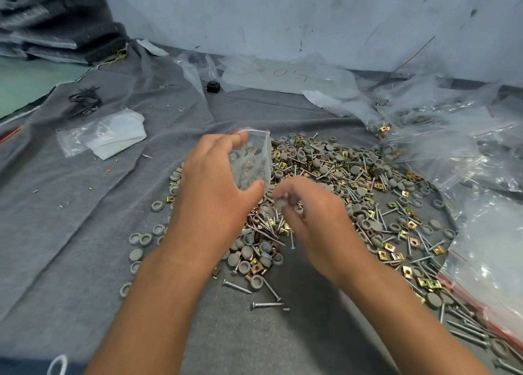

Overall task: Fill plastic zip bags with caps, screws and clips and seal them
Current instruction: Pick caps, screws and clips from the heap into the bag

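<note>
Left hand grips a small clear zip bag, mouth up, partly filled. Right hand, blurred, pinches what appears to be a grey cap just below the bag. Risk: the narrow mouth sagging shut, spilling the piece. The loose heap of caps, screws and clips lies directly beneath both hands.

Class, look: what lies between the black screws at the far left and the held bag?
In the head view, a flat clear bag with white paper on grey cloth.
</note>
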A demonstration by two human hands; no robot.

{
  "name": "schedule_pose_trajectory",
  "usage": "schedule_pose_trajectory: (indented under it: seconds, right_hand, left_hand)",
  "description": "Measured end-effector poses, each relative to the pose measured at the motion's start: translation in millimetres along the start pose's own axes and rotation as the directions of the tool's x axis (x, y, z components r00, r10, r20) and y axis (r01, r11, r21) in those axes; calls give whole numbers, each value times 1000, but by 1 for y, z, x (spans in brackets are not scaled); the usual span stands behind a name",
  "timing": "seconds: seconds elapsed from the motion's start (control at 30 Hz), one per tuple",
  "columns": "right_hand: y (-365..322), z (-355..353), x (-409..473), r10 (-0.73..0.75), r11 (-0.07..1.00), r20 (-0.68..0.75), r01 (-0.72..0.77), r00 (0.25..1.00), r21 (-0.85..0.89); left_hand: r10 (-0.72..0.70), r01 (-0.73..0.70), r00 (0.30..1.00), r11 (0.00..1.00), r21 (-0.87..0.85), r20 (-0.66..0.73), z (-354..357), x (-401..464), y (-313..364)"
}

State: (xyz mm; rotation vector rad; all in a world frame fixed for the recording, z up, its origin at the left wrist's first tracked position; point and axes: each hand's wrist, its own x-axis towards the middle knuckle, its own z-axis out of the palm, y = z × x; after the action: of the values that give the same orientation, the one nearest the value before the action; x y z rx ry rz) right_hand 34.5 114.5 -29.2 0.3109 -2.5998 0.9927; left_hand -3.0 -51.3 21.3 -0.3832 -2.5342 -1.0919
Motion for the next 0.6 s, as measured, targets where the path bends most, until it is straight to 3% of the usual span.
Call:
schedule_pose_trajectory:
  seconds: [0.07, 0.2, 0.33, 0.53, 0.6]
  right_hand:
    - [0, -4, 3, 0, 1000, -39, 1, 999, 3]
    - [-1, 6, -1, -2, 992, 113, 17, 994, -128]
    - [5, 8, -3, 66, 971, 146, -30, 987, -239]
    - [20, -11, -7, 172, 978, 183, -145, 968, -151]
    - [20, -15, -9, 200, 978, 134, -191, 970, -77]
  left_hand:
    - [9, -9, 1000, 1000, -1, 27, 0, 0, 0]
    - [12, -11, 999, 1000, -18, 32, 0, 0, -1]
    - [5, -4, 1000, 1000, -13, 20, -1, 1, -3]
    - [3, -2, 999, 1000, -4, 41, -2, 0, -5]
    - [2, -1, 999, 1000, -9, 45, -2, 0, -4]
